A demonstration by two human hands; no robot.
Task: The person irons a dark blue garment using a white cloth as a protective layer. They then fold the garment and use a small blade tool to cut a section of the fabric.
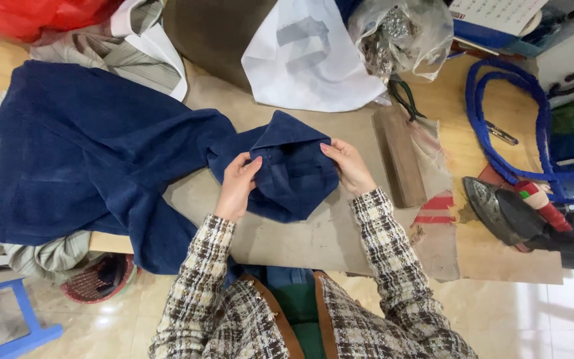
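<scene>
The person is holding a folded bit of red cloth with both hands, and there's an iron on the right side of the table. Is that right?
Not quite. The folded cloth is dark blue, not red. The head view shows the left hand and right hand gripping it on either side, and the iron does sit at the table's right.

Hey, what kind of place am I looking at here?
Most likely a small tailoring or garment workshop. Both hands, left hand and right hand, hold part of a navy corduroy garment on a worn worktable; a clothes iron lies at the right, and a clear bag of metal fittings behind.
</scene>
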